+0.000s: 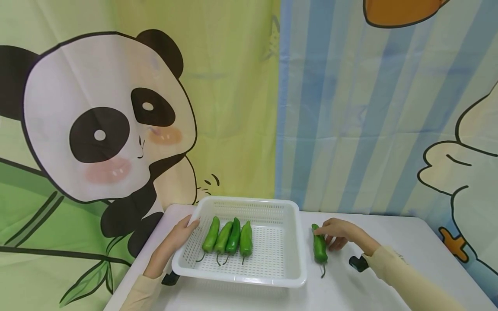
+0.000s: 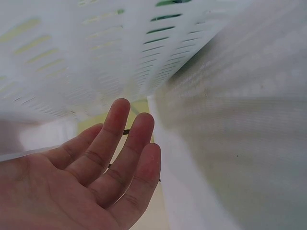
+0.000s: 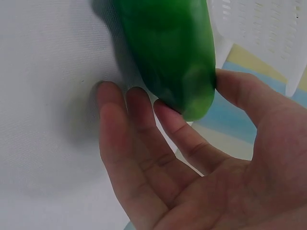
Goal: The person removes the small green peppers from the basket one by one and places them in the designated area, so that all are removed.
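On the table's right side, a green chili pepper (image 1: 320, 248) lies with its stem toward me. My right hand (image 1: 340, 233) pinches its far, blunt end between thumb and fingertips; the right wrist view shows this pepper (image 3: 168, 52) close up, the other fingers near the tabletop. A white perforated plastic basket (image 1: 293, 259) stands left of it. Several green peppers (image 1: 233, 237) lie side by side in the basket's left half, stems toward me. My left hand (image 1: 180, 235) rests at the basket's left rim, its fingers (image 2: 139, 139) loosely extended along the outside.
The white tabletop (image 1: 373, 276) extends under and around the basket. Behind it hangs a curtain (image 1: 237, 129) with a panda print and blue stripes. A dark device (image 1: 358, 263) sits at the right wrist, another (image 1: 170, 279) at the left.
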{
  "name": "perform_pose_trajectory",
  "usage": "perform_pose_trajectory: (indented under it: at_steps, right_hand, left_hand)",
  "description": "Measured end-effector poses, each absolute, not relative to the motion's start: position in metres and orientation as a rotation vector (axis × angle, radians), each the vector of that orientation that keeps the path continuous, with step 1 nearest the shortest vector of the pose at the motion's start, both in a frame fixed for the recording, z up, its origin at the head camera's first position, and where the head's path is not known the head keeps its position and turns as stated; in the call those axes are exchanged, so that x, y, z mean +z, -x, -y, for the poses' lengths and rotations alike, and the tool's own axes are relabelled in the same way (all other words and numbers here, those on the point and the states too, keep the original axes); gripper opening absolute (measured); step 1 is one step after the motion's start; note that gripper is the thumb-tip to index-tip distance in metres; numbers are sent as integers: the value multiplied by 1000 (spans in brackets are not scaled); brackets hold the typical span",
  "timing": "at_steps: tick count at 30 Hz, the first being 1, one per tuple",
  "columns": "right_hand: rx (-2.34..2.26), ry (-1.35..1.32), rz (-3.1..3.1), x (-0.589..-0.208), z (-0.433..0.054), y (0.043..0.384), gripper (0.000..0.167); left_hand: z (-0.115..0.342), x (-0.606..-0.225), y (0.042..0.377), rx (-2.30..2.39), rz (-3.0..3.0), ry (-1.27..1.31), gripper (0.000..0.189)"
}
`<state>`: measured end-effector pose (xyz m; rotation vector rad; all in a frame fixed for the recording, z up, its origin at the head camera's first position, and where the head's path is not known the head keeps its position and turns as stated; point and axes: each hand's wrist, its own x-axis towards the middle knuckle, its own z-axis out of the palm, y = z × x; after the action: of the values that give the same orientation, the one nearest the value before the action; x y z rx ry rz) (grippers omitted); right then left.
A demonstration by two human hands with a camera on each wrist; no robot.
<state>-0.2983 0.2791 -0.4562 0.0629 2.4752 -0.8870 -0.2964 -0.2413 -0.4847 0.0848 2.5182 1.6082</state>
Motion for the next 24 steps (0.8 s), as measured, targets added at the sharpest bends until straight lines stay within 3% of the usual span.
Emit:
perform_pose_trajectory:
  at_steps: [24]
  right_hand:
    - [-831, -100, -2497, -457, -275, 298, 43]
  left_hand:
    - [240, -482, 295, 1630, -2504, -92, 55]
